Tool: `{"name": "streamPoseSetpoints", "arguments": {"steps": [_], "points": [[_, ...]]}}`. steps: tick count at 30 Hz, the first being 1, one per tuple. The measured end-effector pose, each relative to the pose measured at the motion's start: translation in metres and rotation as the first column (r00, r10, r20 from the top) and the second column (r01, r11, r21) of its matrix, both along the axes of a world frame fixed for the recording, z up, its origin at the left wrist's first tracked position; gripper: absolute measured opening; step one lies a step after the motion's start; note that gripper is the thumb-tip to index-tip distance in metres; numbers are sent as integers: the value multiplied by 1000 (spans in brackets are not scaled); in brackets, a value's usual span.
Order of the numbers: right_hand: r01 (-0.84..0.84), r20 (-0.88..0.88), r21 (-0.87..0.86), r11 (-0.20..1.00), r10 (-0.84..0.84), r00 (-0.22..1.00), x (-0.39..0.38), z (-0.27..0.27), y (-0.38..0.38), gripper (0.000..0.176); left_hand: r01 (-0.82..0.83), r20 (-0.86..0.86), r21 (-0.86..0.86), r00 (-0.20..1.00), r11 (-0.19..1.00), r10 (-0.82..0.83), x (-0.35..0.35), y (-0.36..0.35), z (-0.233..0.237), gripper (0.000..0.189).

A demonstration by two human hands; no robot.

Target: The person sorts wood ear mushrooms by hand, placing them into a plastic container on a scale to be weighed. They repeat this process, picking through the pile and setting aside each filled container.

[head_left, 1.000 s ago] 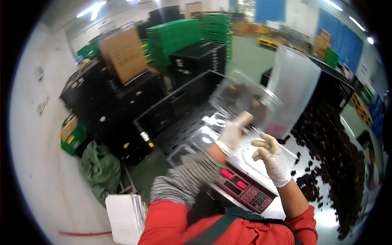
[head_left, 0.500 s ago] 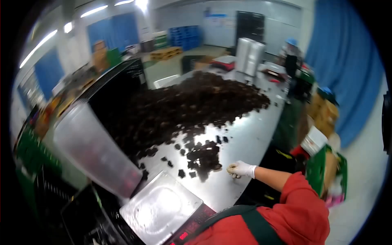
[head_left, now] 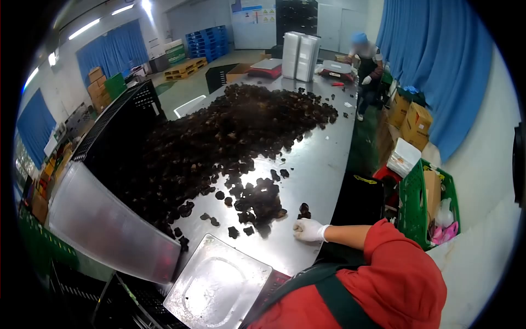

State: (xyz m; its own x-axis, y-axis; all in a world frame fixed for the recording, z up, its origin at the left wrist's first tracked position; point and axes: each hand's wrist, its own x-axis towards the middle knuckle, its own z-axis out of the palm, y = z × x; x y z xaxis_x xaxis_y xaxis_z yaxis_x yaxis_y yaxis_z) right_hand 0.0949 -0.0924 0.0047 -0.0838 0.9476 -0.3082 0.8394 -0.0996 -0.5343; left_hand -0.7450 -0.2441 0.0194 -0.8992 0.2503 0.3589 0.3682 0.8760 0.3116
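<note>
My right hand (head_left: pixel 310 230), in a white glove, is over the steel table (head_left: pixel 312 164) near its right edge. Its fingers are curled together, and dark pieces (head_left: pixel 304 210) show just beyond them; whether the fingers hold any is hidden. Left of the hand lies a small cluster of dark pieces (head_left: pixel 260 200), with a large dark heap (head_left: pixel 230 120) behind it. A scale with a metal plate (head_left: pixel 219 285) stands at the near edge of the table. My left hand is out of the picture.
A stack of clear plastic containers (head_left: pixel 109 225) leans at the left beside black crates (head_left: pixel 98 126). More clear containers (head_left: pixel 300 56) stand at the far end, near a person (head_left: pixel 367 66). A green crate (head_left: pixel 405 214) is at the right.
The view has turned and become sharper. My right hand is now beside dark pieces lying near the table's right side, its fingers still curled.
</note>
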Motion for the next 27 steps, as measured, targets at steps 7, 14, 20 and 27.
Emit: {"name": "streamPoseSetpoints", "arguments": {"steps": [7, 14, 20, 27], "points": [[-188, 5, 418, 889, 205, 979, -6, 8, -15, 31, 711, -857, -52, 329, 702, -397, 187, 116, 287, 44], [-308, 149, 665, 680, 283, 947, 17, -21, -46, 36, 833, -247, -47, 525, 551, -815, 175, 257, 351, 51], [-260, 87, 708, 656, 285, 955, 20, -35, -45, 36, 849, -44, -128, 511, 512, -859, 173, 274, 370, 28], [-239, 61, 720, 652, 284, 957, 22, -38, -44, 30, 645, -380, -325, 580, 691, -720, 136, 288, 397, 29]]}}
